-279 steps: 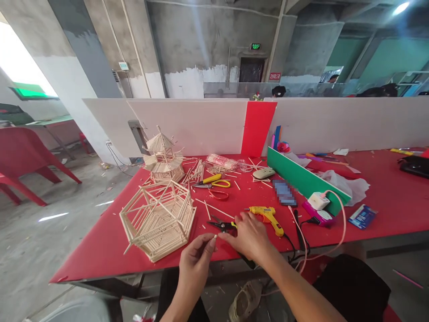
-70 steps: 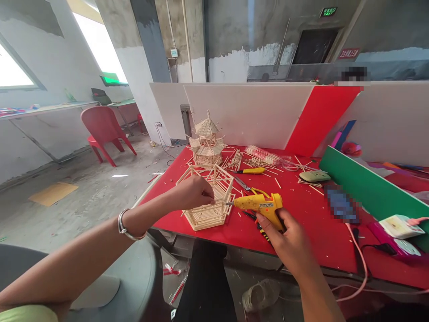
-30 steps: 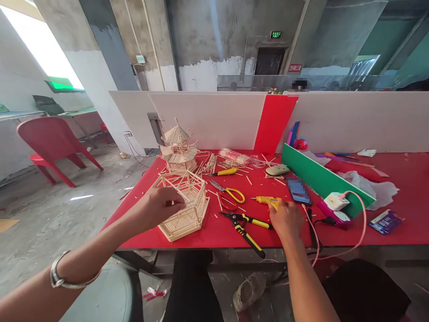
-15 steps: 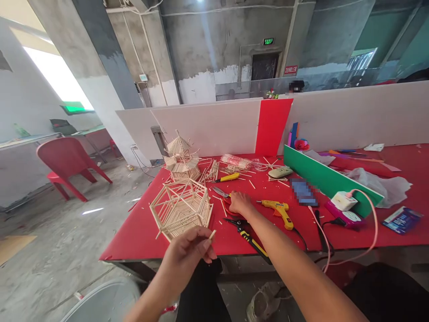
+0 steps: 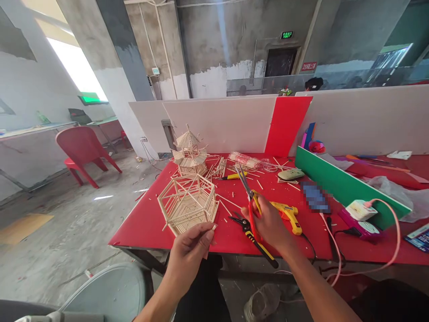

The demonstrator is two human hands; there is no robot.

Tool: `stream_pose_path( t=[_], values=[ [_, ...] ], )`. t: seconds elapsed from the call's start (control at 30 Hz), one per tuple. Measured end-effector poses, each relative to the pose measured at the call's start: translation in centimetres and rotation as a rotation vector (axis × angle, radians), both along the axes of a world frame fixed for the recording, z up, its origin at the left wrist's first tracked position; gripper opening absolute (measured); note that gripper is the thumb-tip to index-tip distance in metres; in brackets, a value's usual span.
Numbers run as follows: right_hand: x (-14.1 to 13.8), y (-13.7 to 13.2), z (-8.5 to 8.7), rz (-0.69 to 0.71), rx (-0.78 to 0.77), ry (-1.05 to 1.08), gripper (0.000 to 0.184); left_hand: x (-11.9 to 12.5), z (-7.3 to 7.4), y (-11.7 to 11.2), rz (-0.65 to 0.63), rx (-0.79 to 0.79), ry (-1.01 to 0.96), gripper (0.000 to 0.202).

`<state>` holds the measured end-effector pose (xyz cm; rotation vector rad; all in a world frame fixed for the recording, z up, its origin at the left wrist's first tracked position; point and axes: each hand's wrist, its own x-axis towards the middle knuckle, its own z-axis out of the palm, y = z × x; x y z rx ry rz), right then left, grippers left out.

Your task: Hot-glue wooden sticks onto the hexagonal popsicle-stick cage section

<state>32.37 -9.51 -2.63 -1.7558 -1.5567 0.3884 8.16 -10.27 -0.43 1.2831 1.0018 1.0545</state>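
Observation:
My left hand (image 5: pixel 189 250) is closed in a pinch on a short wooden stick (image 5: pixel 212 228), held just in front of the hexagonal stick frame (image 5: pixel 188 203) near the red table's front edge. My right hand (image 5: pixel 270 223) grips the yellow-and-red handled scissors (image 5: pixel 248 193), lifted off the table with the blades pointing up and away. The yellow glue gun (image 5: pixel 287 214) lies just right of that hand. Black-and-yellow pliers (image 5: pixel 253 235) lie below it.
A finished stick pagoda (image 5: pixel 190 152) stands behind the frame, with loose sticks (image 5: pixel 248 162) and a yellow-handled knife (image 5: pixel 232 176) around. A green board (image 5: pixel 338 183), a power strip (image 5: pixel 360 209) with pink cable, white and red partitions (image 5: pixel 284 123), and a red chair (image 5: pixel 82 150) at left.
My right hand has picked the scissors up off the table and drawn them toward me. My left hand still pinches the stick, now slightly nearer the frame.

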Motion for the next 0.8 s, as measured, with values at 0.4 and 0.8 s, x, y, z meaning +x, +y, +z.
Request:
stream_pose_path(
  t=[0.4,0.8],
  values=[
    [-4.7,-8.2,0.8,0.310,-0.168,-0.027,0.029,-0.5,0.8,-1.0,-0.067,0.112,0.073,0.032],
    [-4.6,-8.5,1.3,0.332,-0.225,-0.007,0.026,-0.8,1.3,-0.9,-0.115,0.195,0.143,0.033]
  ],
)
